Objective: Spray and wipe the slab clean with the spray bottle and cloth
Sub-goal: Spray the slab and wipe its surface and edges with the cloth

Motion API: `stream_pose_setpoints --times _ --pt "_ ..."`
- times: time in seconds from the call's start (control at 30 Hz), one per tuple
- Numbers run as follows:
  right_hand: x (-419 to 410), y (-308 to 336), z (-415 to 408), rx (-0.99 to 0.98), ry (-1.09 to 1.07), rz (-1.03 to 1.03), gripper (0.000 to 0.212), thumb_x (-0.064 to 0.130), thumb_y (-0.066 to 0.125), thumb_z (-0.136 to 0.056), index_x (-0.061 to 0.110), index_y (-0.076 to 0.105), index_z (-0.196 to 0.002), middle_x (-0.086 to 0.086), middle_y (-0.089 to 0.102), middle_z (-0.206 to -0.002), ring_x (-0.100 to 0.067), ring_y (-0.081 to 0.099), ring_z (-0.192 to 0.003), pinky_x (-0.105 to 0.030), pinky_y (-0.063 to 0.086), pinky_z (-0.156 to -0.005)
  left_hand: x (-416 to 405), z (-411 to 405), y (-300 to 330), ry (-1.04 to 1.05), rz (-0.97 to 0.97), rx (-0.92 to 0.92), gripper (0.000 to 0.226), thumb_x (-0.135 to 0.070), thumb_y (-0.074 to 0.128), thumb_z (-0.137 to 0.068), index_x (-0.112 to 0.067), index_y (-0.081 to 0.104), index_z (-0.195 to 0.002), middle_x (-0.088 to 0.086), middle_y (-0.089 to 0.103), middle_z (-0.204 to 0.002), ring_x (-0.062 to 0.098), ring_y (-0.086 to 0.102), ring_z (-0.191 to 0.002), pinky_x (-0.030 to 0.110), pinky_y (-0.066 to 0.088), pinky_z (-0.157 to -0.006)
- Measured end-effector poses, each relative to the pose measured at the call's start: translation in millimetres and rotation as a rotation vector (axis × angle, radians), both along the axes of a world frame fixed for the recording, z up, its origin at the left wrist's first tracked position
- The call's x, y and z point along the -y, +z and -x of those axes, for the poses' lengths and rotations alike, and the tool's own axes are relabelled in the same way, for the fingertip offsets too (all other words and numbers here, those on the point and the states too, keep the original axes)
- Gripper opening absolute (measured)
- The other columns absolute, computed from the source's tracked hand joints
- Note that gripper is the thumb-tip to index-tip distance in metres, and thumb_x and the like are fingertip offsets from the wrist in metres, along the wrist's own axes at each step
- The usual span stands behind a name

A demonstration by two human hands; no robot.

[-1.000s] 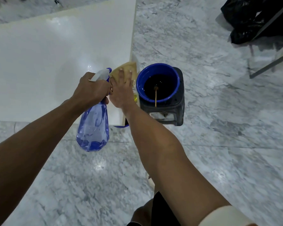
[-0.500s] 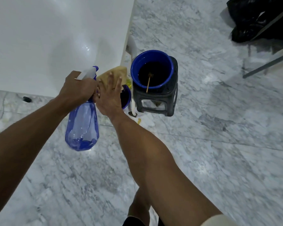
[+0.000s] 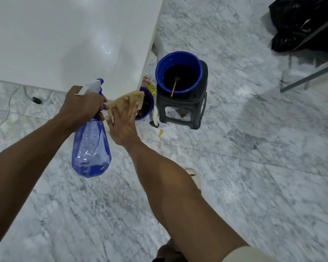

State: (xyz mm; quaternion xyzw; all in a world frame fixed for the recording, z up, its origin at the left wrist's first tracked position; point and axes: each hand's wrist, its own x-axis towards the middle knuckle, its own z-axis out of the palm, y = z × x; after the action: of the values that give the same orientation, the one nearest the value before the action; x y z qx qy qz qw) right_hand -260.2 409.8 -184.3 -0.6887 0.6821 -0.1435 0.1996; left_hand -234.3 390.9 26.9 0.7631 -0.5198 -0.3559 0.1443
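Observation:
A glossy white slab [image 3: 61, 38] fills the upper left, with wet drops near its right side. My left hand [image 3: 82, 105] grips the neck of a blue translucent spray bottle [image 3: 91, 148], which hangs below the slab's near edge with its white nozzle pointing up and right. My right hand [image 3: 121, 121] lies flat with spread fingers on a tan cloth [image 3: 128, 100], just off the slab's near right corner. The two hands touch each other.
A blue bucket [image 3: 178, 70] of dark liquid with a stick in it stands on a black stool [image 3: 182, 112] right of the slab. A smaller blue pot [image 3: 147, 106] sits beside it. Black bags [image 3: 295, 25] lie far right. The floor [image 3: 234, 167] is grey marble.
Both hands, with bottle and cloth, have drawn back off the slab's corner toward me. The view has shifted, so more floor and a small blue pot show.

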Motion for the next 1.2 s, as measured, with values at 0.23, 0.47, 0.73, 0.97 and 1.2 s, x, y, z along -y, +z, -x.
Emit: stream_pose_setpoints --times 0.23,0.47,0.73,0.97,1.2 --pt "-61.5 64.0 24.4 1.107 -0.200 -0.341 0.050 0.043 0.024 -0.108 0.027 0.031 -0.154 -0.011 0.036 -0.156 -0.034 0.037 -0.142 -0.043 0.029 -0.117 -33.4 -16.3 27.7 -0.047 0.017 -0.067 0.020 -0.009 0.049 -0.065 -0.003 0.066 -0.075 0.025 0.074 -0.089 0.022 0.060 -0.042 0.041 0.060 -0.066" --pt "-62.7 109.0 144.0 1.689 -0.809 -0.543 0.069 0.063 0.018 -0.101 0.016 0.055 -0.136 -0.017 0.057 -0.140 -0.032 0.056 -0.127 -0.046 0.048 -0.102 -43.7 32.1 66.6 -0.105 0.044 -0.199 0.021 -0.010 0.050 -0.069 0.001 0.066 -0.077 0.021 0.074 -0.082 0.017 0.055 -0.039 0.031 0.055 -0.056" --pt "21.7 170.9 347.7 1.697 -0.692 -0.397 0.042 0.026 0.059 -0.096 0.007 0.056 -0.134 -0.014 0.066 -0.128 -0.030 0.063 -0.117 -0.044 0.054 -0.095 15.2 164.0 85.8 -0.174 0.080 -0.275 0.018 -0.011 0.054 -0.069 0.004 0.065 -0.070 0.026 0.068 -0.064 0.016 0.058 -0.041 0.037 0.055 -0.063" --pt "149.0 233.0 510.1 1.738 -0.534 -0.346 0.047 0.036 0.061 -0.094 0.009 0.059 -0.133 -0.013 0.066 -0.130 -0.030 0.062 -0.121 -0.044 0.051 -0.101 121.3 301.1 94.7 -0.113 0.092 -0.369 0.021 -0.010 0.051 -0.073 -0.001 0.069 -0.075 0.025 0.073 -0.078 0.023 0.060 -0.045 0.039 0.055 -0.063" --pt "284.8 232.1 585.8 1.874 -0.496 -0.414 0.056 0.040 0.053 -0.099 0.004 0.050 -0.142 -0.015 0.057 -0.142 -0.030 0.053 -0.133 -0.047 0.035 -0.117 232.9 388.8 101.2 -0.011 0.089 -0.416 0.027 -0.009 0.050 -0.076 0.002 0.070 -0.092 0.019 0.073 -0.085 0.024 0.059 -0.051 0.038 0.056 -0.062"
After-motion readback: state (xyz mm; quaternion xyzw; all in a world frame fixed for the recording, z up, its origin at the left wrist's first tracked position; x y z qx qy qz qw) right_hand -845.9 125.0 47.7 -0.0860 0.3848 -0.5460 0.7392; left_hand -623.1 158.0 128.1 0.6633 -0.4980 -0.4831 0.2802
